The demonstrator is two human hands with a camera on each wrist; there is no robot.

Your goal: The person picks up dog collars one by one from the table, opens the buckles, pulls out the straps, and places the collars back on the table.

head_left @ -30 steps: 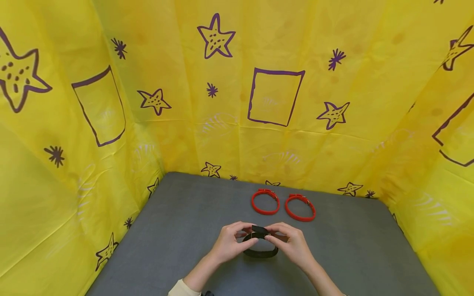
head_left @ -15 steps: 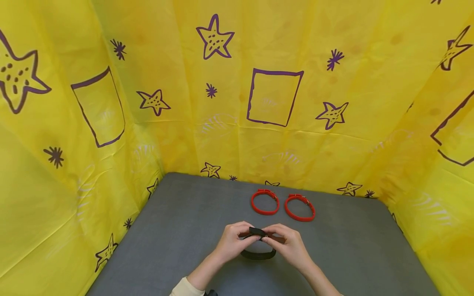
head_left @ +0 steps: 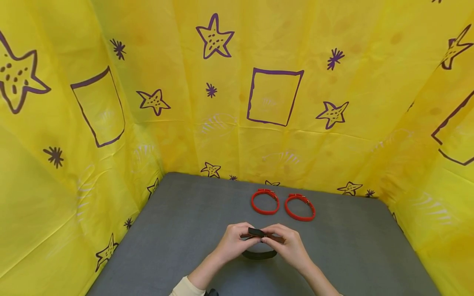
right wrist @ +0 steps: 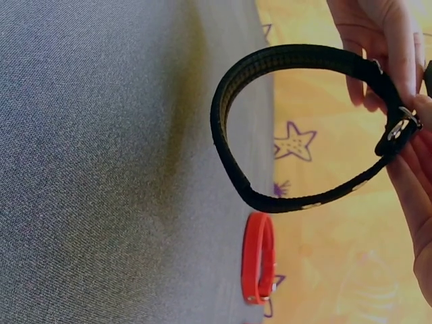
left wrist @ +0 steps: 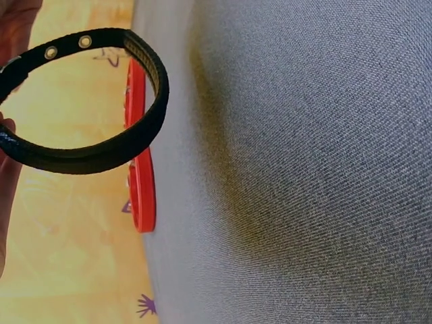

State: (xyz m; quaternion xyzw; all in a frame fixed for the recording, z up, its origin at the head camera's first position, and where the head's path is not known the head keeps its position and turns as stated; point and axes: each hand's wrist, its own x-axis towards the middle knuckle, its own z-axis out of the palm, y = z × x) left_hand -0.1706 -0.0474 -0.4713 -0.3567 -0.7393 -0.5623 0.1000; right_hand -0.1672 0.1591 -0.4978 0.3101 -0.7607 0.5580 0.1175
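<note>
A black collar (head_left: pixel 260 255) with metal eyelets hangs as a loop between both hands, above the table. My left hand (head_left: pixel 234 241) pinches its upper part from the left. From the right, my right hand (head_left: pixel 284 242) pinches the same part close to the fingertips of the other. A loose strap end (head_left: pixel 255 232) sticks up over the thumbs. The right wrist view shows a silver buckle (right wrist: pixel 399 127) at the fingers, with the strap at it. Eyelets (left wrist: pixel 85 42) show along the band in the left wrist view. Fingers partly hide the buckle.
Two red collars, a left one (head_left: pixel 265 201) and a right one (head_left: pixel 300 207), lie buckled into rings on the grey table (head_left: pixel 185 222) beyond the hands. Yellow cloth (head_left: pixel 177 135) with purple drawings encloses the table at the back and sides.
Both hands have shifted slightly left, and the thumbs now cover more of the collar's upper part. The loose strap end has tilted. The red collars have stayed put.
</note>
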